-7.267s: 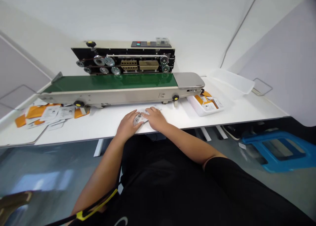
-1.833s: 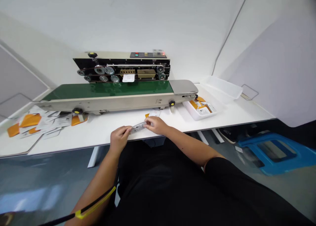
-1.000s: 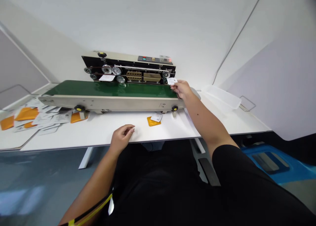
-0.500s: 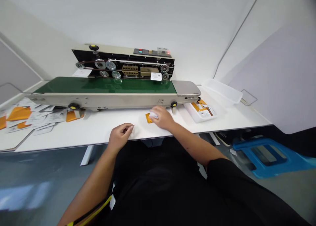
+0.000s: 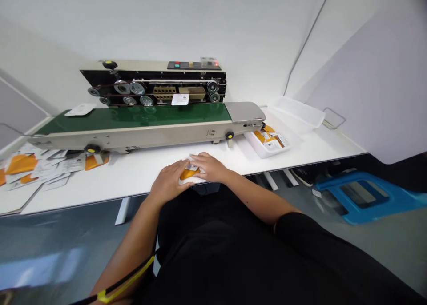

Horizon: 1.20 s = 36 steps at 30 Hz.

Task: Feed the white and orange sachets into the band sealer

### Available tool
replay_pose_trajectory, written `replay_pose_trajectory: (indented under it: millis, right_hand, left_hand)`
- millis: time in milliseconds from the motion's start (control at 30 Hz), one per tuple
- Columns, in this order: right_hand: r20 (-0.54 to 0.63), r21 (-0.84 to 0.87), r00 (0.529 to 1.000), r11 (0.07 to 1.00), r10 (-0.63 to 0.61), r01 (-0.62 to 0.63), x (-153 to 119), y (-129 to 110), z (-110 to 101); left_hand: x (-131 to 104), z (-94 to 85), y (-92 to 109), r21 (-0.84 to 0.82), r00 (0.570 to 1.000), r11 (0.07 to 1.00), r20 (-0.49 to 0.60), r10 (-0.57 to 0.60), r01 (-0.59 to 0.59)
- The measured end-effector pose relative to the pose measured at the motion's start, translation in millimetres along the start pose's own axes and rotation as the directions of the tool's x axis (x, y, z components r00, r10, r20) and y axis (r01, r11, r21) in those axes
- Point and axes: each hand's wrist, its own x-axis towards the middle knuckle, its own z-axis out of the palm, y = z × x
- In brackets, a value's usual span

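The fingers (image 5: 180,167) of the left hand (image 5: 167,182) are bent and parted from the thumb, lying along the left edge of an orange pouch (image 5: 189,173) near the center of the frame; those of the right hand (image 5: 213,168) curve over its other side (whether either hand actually pinches it, I cannot tell). A small white-and-grey packet (image 5: 192,166) shows at the upper edge of the orange pouch, between the fingertips. Under both hands is the white desk (image 5: 123,177), its front edge crossing the middle of the frame. Just above the hands runs the green conveyor belt (image 5: 143,119) of a band sealer (image 5: 165,91), with a red light at the right end of its control panel (image 5: 191,66). One white pouch (image 5: 180,100) sticks out below the brass blocks; another white pouch (image 5: 80,110) is at the belt's left end. At the left of the frame lies a loose pile of white and orange pouches (image 5: 55,166). Right of center, a plastic bin (image 5: 273,152) holds more of both colors, and a translucent tub (image 5: 296,113) sits beyond it. At the lower right, a blue plastic stool (image 5: 400,201) stands on the grey floor (image 5: 93,238).
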Motion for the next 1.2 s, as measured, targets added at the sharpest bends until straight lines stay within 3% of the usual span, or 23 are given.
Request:
replay_pose_trajectory:
  millis: [133, 333, 500, 600, 700, 767, 833, 900, 967, 1033, 1100, 1200]
  right_hand:
    - [0.027, -0.004, 0.988, 0.989, 0.15, -0.15, 2, -1, -4]
    - [-0.02, 0.067, 0.999, 0.997, -0.041, 0.043, -4, -1, -6]
    - [-0.158, 0.299, 0.987, 0.954, 0.044, 0.005, -8, 4, -5]
    - [-0.26, 0.611, 0.921, 0.788, 0.291, -0.076, -5, 10, -5]
    - [-0.22, 0.852, 0.792, 0.508, 0.569, -0.128, -3, 14, -7]
    - [-0.191, 0.907, 0.728, 0.402, 0.658, -0.127, -4, 14, -9]
    - [-0.176, 0.917, 0.709, 0.376, 0.683, -0.135, -7, 10, -12]
    - [-0.147, 0.907, 0.739, 0.387, 0.657, -0.164, -10, 4, -18]
    - [-0.134, 0.884, 0.79, 0.433, 0.598, -0.178, -11, -2, -31]
    - [-0.188, 0.852, 0.807, 0.501, 0.56, -0.149, -5, -4, -56]
    - [-0.306, 0.815, 0.746, 0.568, 0.592, -0.116, 7, 1, -90]
    - [-0.453, 0.779, 0.575, 0.616, 0.681, -0.115, 33, 26, -149]
  left_hand:
    - [-3, 3.0, -3, -0.017, 1.0, 1.0, 0.001, 0.011, -0.01]
    - [-5, 1.4, -3, -0.03, 0.996, 0.999, -0.081, -0.043, 0.04]
    - [-4, -0.8, 4, -0.043, 0.989, 0.995, -0.115, -0.093, 0.088]
    - [-4, 0.1, 4, -0.042, 0.987, 0.993, -0.116, -0.114, 0.11]
    - [-3, 2.0, 3, -0.04, 0.987, 0.993, -0.111, -0.116, 0.112]
    - [-3, 3.0, 3, -0.065, 0.985, 0.992, -0.123, -0.118, 0.11]
    - [-3, 3.1, 4, -0.097, 0.983, 0.989, -0.138, -0.125, 0.112]
    - [-4, 2.0, 4, -0.114, 0.982, 0.988, -0.144, -0.122, 0.106]
    - [-5, 0.2, 3, -0.118, 0.989, 0.99, -0.119, -0.087, 0.073]
    - [-6, -1.8, 2, -0.126, 0.998, 0.992, -0.061, -0.018, 0.01]
    - [-8, -3.4, 0, -0.147, 0.999, 0.988, -0.009, 0.053, -0.054]
    - [-11, -5.1, -2, -0.199, 0.995, 0.975, 0.004, 0.098, -0.095]
